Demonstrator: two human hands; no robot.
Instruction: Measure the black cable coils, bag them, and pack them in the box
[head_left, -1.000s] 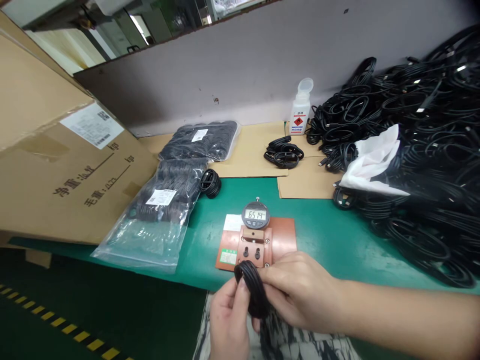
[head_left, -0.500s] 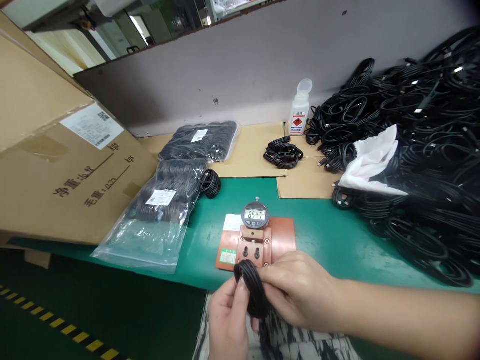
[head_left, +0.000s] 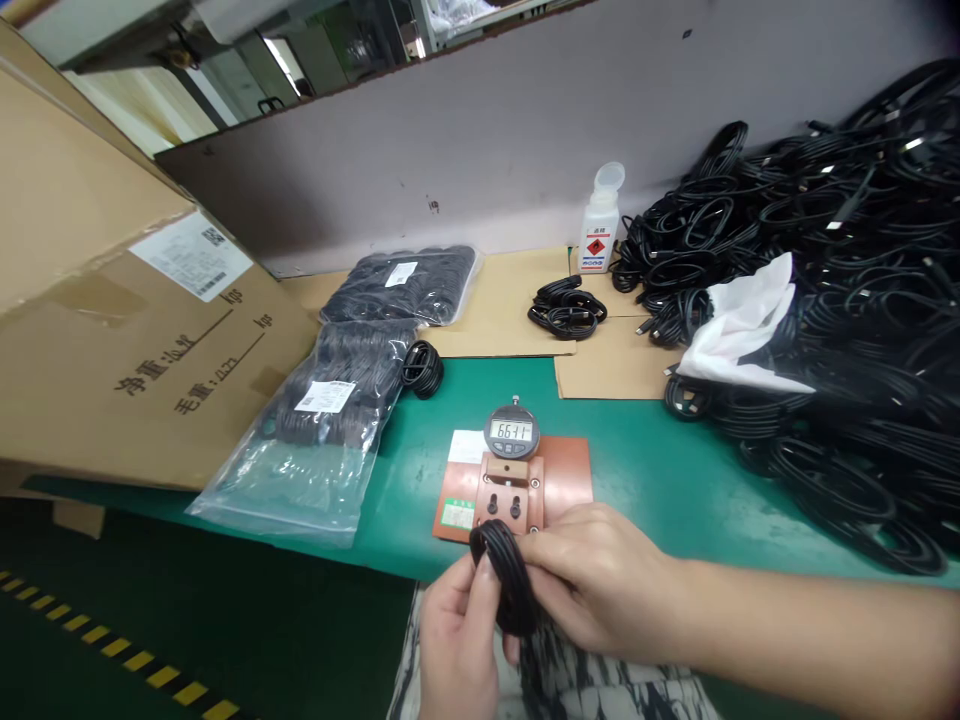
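Observation:
A coiled black cable (head_left: 504, 580) is held between my two hands at the front edge of the table. My left hand (head_left: 461, 630) is closed on the coil's left side, its thumb lying over the loops. From the right, my right hand (head_left: 592, 570) pinches the coil with bent fingers; the fingertips are partly hidden behind it. Just beyond the coil stands a digital gauge (head_left: 511, 432) on a reddish-brown base (head_left: 566, 475), its display lit with digits. The coil covers the near part of the gauge's fixture.
Bagged cable coils (head_left: 322, 400) lie left beside a large carton (head_left: 187, 330). A small cable coil (head_left: 423, 369) touches the bag. Loose cables (head_left: 568, 307) and a white bottle (head_left: 600, 225) stand at the back. A heap of black cables (head_left: 825, 430) with a white cloth (head_left: 739, 320) fills the right.
The digits on the gauge display have changed. Both hands and the cable coil stay nearly in place; the whole view has shifted very slightly.

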